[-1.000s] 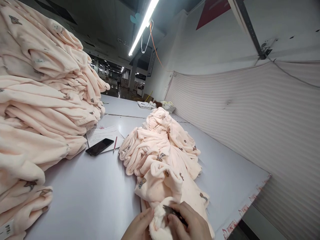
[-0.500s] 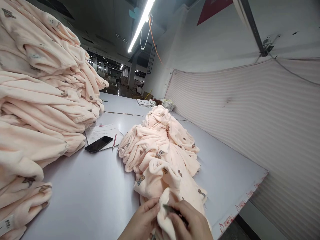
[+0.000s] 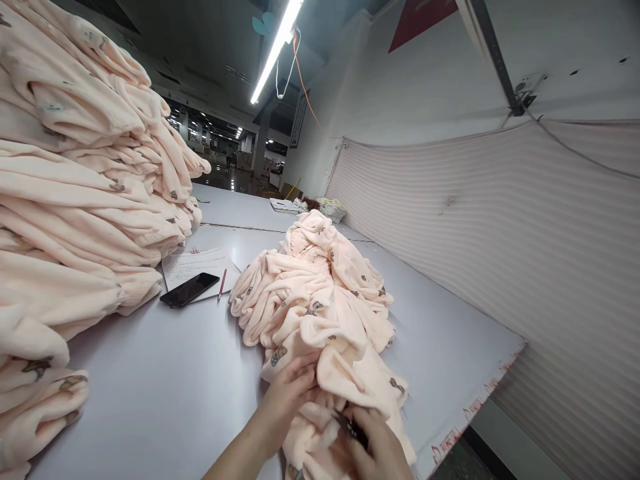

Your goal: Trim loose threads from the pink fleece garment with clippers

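Note:
A loose heap of peach fleece garments (image 3: 320,300) with small brown prints lies on the grey table (image 3: 165,387). My left hand (image 3: 287,390) grips a fold of the nearest garment at the heap's front edge. Just right of it, my right hand (image 3: 373,447) is closed around a small dark metal tool (image 3: 350,427), likely thread snips, pressed against the same fleece. Part of the right hand is cut off by the frame's bottom.
A tall stack of folded peach garments (image 3: 75,200) fills the left side. A black phone (image 3: 189,289), a red pen (image 3: 221,283) and a paper sheet (image 3: 193,263) lie between stack and heap. The table's right edge (image 3: 480,400) runs along a ribbed wall.
My left hand has moved up and forward onto the heap, taking hold of a fold. The right hand with the tool dropped lower. The view shifted slightly.

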Motion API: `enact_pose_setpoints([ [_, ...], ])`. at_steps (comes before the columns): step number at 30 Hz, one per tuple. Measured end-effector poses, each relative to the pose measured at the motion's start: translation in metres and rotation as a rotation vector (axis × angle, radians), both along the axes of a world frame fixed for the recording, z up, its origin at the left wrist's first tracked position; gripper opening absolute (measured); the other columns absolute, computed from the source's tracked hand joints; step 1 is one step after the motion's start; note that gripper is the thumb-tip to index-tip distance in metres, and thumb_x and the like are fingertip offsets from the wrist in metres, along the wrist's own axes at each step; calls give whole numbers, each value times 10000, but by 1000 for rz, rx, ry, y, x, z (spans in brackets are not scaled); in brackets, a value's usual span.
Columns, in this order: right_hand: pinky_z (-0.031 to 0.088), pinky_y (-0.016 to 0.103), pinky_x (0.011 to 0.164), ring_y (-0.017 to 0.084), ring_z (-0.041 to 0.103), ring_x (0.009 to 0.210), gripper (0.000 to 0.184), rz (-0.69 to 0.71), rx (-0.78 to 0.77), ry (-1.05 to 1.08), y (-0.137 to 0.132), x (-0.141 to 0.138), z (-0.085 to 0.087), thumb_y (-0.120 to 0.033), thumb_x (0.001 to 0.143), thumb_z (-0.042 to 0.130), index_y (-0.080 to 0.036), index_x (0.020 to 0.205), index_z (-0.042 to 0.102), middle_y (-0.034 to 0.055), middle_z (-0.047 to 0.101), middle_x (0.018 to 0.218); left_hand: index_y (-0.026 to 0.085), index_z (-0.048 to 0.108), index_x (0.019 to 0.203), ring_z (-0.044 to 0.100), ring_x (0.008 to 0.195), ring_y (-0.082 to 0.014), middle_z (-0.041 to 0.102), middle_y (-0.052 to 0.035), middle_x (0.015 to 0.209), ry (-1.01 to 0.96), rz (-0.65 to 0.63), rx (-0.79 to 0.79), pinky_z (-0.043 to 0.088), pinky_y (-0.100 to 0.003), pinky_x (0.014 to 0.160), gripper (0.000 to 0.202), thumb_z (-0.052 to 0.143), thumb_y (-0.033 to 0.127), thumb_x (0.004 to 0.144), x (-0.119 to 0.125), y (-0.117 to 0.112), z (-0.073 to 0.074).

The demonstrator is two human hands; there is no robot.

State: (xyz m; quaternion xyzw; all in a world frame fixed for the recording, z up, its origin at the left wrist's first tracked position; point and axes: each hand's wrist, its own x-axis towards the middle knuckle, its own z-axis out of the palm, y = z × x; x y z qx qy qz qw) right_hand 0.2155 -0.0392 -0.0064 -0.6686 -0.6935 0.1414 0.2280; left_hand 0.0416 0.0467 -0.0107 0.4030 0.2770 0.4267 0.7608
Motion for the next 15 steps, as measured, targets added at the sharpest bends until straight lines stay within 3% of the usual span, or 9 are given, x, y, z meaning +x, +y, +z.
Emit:
enact_pose_setpoints([
  [2,442,280,765,204,577,839,209,10,15,243,13,4,6,-304,834,476,-171,768,623,57,620,844,197,568,983,560,940,-154,600,-36,994,129,168,36,440,-232,838,265,594,372,786,-12,-16,-11],
  [4,449,293,773,209,579,837,277,30,-34,532,22,2,12,-401,850,506,-159,790,628,56,616,825,191,561,860,526,770,-136,553,-9,813,354,276,151,421,-215,715,258,573,438,786,-16,-33,-23],
  [6,459,311,783,219,593,849,319,56,-130,793,27,-3,14,-452,844,541,-160,919,646,57,628,838,189,577,905,531,784,-173,553,-33,845,645,291,344,432,-262,724,292,580,441,755,-11,-46,-28],
  [8,461,334,802,230,601,870,368,90,-187,948,28,-8,14,-480,837,562,-167,1015,639,61,639,859,182,590,977,542,943,-240,563,-87,1015,909,251,508,435,-343,846,302,573,364,735,-4,-51,-27],
  [10,458,341,817,236,598,886,364,102,-168,948,27,-8,14,-487,828,579,-175,1006,643,62,643,877,178,596,979,534,1028,-269,567,-111,1086,1075,179,561,417,-379,899,254,486,231,755,-1,-48,-21],
  [12,452,328,830,233,587,895,313,79,-80,824,25,-4,18,-472,828,586,-181,926,645,57,638,882,177,598,948,589,931,-260,615,-107,1003,1169,80,558,449,-360,808,321,357,105,750,-4,-44,-16],
  [15,454,285,796,209,584,861,259,56,54,525,19,1,26,-426,881,504,-193,878,616,46,632,864,206,593,1019,616,906,-231,648,-73,962,1085,85,524,456,-307,766,403,306,87,762,-15,-43,-16],
])
